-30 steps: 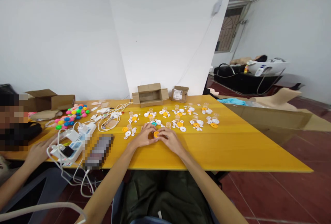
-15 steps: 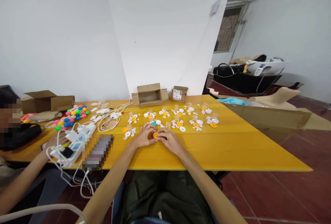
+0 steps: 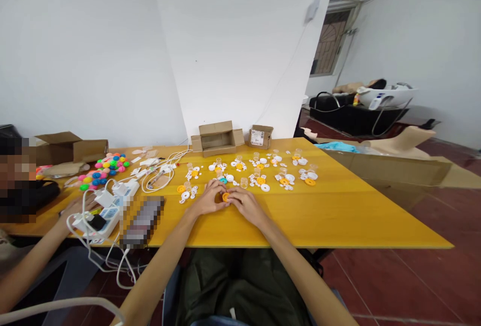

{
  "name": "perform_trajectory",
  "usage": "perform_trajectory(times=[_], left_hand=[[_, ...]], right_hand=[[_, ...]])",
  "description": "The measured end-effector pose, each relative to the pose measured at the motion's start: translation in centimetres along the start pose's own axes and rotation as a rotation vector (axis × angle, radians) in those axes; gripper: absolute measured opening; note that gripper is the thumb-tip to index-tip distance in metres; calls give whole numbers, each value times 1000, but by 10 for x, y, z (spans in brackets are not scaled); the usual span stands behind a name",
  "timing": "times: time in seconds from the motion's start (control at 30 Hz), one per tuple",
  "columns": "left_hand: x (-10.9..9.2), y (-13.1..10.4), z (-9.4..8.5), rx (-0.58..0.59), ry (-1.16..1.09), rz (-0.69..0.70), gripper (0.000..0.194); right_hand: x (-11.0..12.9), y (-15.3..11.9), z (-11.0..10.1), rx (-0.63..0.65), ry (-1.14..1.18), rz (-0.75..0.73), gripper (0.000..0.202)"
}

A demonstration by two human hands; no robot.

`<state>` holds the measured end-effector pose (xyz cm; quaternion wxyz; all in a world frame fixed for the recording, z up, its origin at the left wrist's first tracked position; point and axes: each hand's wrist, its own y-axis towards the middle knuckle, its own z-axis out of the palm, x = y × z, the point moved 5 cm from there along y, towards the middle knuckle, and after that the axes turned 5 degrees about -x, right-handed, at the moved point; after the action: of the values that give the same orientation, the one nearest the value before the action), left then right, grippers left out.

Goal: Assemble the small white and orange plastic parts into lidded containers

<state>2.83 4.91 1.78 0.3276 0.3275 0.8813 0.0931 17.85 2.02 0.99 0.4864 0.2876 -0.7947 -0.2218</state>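
Observation:
Between both hands, just above or on the table, is a small round orange plastic piece (image 3: 226, 197). My left hand (image 3: 209, 198) closes on its left side with thumb and fingers. From the right, the fingertips of my right hand (image 3: 245, 202) pinch the same piece. Beyond my hands lie several groups of small plastic parts: orange rings (image 3: 260, 181), white discs (image 3: 265, 187), clear cups (image 3: 244, 182) and small white perforated pieces (image 3: 194, 192). A teal round piece (image 3: 223, 180) lies just past my left fingers.
Two open cardboard boxes, one larger (image 3: 218, 141) and one smaller (image 3: 260, 137), stand by the wall. To the left are a power strip (image 3: 119, 209) with white cables, a phone (image 3: 145, 223), colourful balls (image 3: 108, 168) and another person's arm (image 3: 48, 243).
My hands stay in nearly the same place, still around the orange piece. The person at the left has shifted slightly.

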Motion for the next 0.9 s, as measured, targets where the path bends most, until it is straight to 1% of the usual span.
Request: perform_trajectory(times=[0.17,0.4,0.5,0.67,0.9], left_hand=[[-1,-1,0,9,7,5,22],[-3,0,-1,9,18,16,21],[-4,0,-1,15,15,21,20],[-5,-1,-2,-7,8,13,22],[-5,-1,-1,-8,11,39,21]], right_hand=[[-1,0,1,-9,-15,-15,22],[2,0,2,22,-49,-89,24],[3,0,3,33,-63,-91,26],[4,-2,4,48,-90,-89,27],[4,-2,5,82,-153,-70,28]])
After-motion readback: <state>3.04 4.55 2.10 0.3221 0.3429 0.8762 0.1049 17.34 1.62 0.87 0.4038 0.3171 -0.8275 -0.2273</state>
